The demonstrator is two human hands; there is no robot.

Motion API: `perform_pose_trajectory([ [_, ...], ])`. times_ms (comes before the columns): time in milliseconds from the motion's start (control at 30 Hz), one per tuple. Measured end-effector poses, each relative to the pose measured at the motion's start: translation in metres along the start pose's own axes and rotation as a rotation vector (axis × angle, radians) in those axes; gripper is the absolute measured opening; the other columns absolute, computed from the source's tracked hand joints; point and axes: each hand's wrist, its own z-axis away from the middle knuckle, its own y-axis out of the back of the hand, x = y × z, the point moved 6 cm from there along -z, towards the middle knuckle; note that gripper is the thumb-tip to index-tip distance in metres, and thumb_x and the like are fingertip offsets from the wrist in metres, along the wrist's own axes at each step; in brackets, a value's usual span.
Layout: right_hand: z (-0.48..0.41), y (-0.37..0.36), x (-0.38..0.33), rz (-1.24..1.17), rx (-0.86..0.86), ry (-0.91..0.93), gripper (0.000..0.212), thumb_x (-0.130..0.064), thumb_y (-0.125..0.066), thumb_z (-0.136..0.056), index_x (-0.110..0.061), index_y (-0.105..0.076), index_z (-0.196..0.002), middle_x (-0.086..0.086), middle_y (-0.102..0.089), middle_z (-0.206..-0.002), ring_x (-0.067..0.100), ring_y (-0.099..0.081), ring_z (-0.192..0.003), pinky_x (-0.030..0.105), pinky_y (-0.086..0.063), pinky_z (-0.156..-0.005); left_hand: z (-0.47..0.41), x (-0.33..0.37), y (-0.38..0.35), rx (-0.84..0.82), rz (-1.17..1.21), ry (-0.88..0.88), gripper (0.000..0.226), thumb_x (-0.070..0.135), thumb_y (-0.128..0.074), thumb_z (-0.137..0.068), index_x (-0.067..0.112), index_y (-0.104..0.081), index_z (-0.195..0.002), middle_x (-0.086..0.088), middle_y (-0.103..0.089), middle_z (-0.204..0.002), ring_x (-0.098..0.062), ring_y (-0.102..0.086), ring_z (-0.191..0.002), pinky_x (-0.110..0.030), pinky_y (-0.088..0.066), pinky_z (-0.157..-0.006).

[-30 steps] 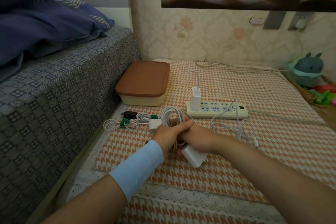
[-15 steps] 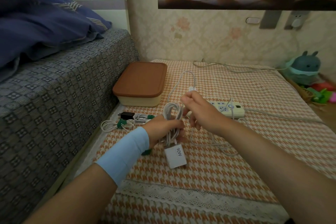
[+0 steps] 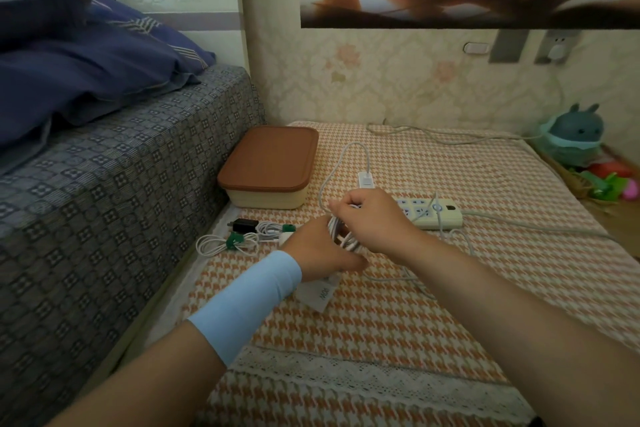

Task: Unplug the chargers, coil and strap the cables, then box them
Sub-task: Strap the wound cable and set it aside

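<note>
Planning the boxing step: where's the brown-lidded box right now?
Head view, left of centre: the brown-lidded box sits closed on the checked mat beside the bed, just beyond the strapped cables and left of the power strip.

Home bedroom: bed (image 3: 114, 191), pillows (image 3: 86, 59).

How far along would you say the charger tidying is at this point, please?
Done: two coiled cables with green straps lie beside a black charger. In hand: the left hand holds a part-wound white cable, its charger brick hanging below, while the right hand wraps loose cord. Left: one white charger sits in the power strip, this coil needs a strap, and the lidded box is closed.
</note>
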Motion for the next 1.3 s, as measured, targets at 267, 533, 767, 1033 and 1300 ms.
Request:
perform_pose_trajectory([
  [267, 0.003, -0.005, -0.006, 0.008, 0.016, -0.031, 0.044, -0.039, -0.060, -0.099, -0.002, -0.061, -0.076, 0.008, -0.063, -0.068, 0.023, -0.058, -0.060, 0.039, -0.051, -0.064, 0.012, -0.003, 0.004, 0.036, 0.061, 0.054, 0.016, 0.020, -0.070, -0.077, 0.017, -0.056, -0.072, -0.003, -0.058, -0.067, -0.019, -0.057, -0.060, -0.028, -0.046, -0.055],
  [533, 0.016, -0.017, -0.044, 0.412, -0.018, 0.539, 0.048, -0.058, -0.036, -0.099, -0.022, -0.069, -0.098, -0.003, -0.064, -0.092, 0.013, -0.058, -0.081, 0.031, -0.046, -0.070, 0.022, -0.004, 0.029, -0.220, 0.207, -0.019, 0.027, 0.013, -0.070, -0.081, -0.010, -0.067, -0.094, -0.022, -0.071, -0.078, -0.032, -0.064, -0.071, -0.046, -0.059, -0.075],
  [767, 0.007, -0.030, -0.047, 0.258, 0.023, 0.451, 0.055, -0.023, -0.051, -0.101, -0.016, -0.036, -0.049, 0.000, -0.031, -0.042, 0.015, -0.024, -0.039, 0.025, -0.021, -0.043, 0.030, -0.017, 0.040, -0.306, 0.083, 0.005, 0.024, 0.012, -0.077, -0.079, -0.001, -0.073, -0.099, -0.014, -0.076, -0.091, -0.031, -0.073, -0.087, -0.048, -0.058, -0.089],
  [1033, -0.016, -0.031, -0.041, -0.011, 0.026, 0.065, 0.050, -0.021, -0.053, -0.097, -0.016, -0.033, -0.051, 0.001, -0.026, -0.047, 0.015, -0.020, -0.043, 0.028, -0.023, -0.052, 0.045, -0.003, 0.083, 0.255, -0.184, -0.186, 0.037, 0.044, -0.082, -0.072, 0.028, -0.062, -0.099, 0.012, -0.068, -0.094, -0.005, -0.064, -0.083, -0.028, -0.056, -0.074],
  [1300, -0.016, -0.070, -0.058, 0.028, -0.081, 0.081, 0.032, -0.029, -0.059, -0.094, -0.014, -0.059, -0.065, 0.001, -0.058, -0.062, 0.015, -0.052, -0.059, 0.031, -0.043, -0.060, 0.052, -0.033, 0.097, -0.077, -0.191, -0.005, 0.034, 0.056, -0.083, -0.067, 0.028, -0.068, -0.079, 0.012, -0.068, -0.067, -0.010, -0.064, -0.061, -0.025, -0.050, -0.058],
])
